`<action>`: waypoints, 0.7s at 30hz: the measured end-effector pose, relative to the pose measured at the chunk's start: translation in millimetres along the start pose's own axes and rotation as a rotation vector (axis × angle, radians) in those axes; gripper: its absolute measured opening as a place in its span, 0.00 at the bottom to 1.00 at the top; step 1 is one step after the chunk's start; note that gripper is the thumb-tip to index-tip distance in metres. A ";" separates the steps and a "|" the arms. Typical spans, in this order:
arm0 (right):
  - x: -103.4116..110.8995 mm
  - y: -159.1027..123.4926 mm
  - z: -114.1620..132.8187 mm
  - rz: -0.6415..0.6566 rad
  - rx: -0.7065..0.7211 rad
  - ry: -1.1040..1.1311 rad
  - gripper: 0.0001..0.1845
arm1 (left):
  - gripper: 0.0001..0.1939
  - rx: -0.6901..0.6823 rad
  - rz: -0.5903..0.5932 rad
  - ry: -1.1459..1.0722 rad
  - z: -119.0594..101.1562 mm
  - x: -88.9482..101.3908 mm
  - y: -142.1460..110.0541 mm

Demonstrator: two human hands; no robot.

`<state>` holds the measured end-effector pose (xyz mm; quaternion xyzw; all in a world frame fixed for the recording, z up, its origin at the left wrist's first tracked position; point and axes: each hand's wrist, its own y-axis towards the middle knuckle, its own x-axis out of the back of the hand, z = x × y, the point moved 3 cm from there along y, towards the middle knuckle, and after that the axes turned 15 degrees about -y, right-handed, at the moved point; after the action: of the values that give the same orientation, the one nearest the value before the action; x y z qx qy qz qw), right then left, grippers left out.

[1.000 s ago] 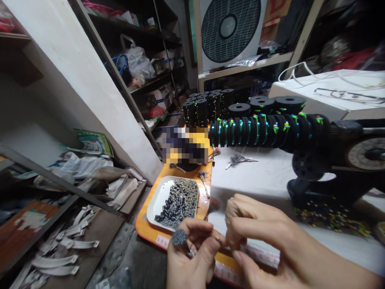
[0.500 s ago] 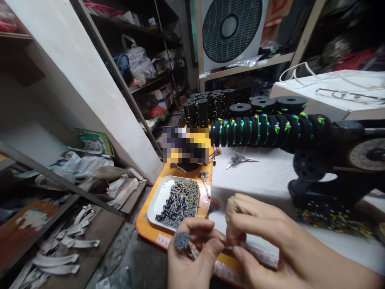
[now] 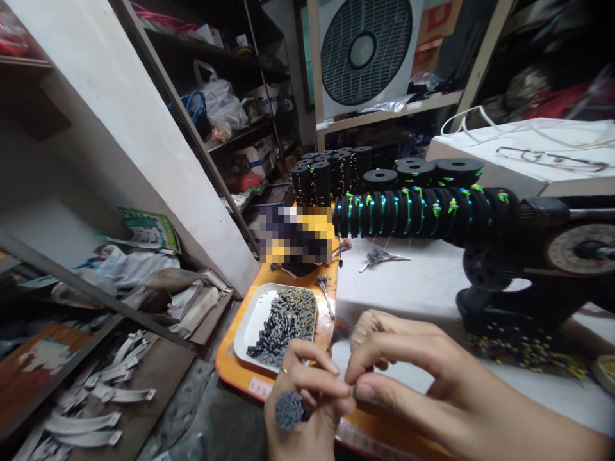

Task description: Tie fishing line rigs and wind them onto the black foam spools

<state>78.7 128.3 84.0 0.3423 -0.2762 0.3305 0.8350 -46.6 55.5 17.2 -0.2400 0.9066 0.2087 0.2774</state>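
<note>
Closer now, left hand and right hand pinch a tiny piece, grey bundle held below left fingertips, likely freeing them.

The right hand has moved towards the left hand, and their fingertips now meet. The left hand has turned, bringing a ring into view; its grey bundle sits lower, stems now hidden.

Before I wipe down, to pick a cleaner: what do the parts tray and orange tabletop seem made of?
Tray: probably smooth white plastic, judging by its rounded, moulded-looking rim; enamelled metal possible. Orange tabletop: glossy, perhaps laminate or painted wood, given its shine.
</note>
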 end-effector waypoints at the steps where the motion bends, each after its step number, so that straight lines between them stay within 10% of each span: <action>1: -0.6 0.2 0.3 0.001 0.030 -0.037 0.07 | 0.11 0.021 0.018 -0.036 -0.1 0.6 -0.7; 14: 18.0 21.3 -11.1 -0.215 0.911 -0.863 0.16 | 0.24 0.778 0.157 0.250 -1.2 31.5 6.4; 21: 42.1 41.5 -24.9 -0.348 0.650 -0.981 0.16 | 0.23 0.552 0.022 0.180 -7.2 23.0 3.2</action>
<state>80.3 185.0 113.8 0.7320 -0.4535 0.0605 0.5049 -68.0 47.0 9.5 -0.1632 0.9526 -0.0649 0.2483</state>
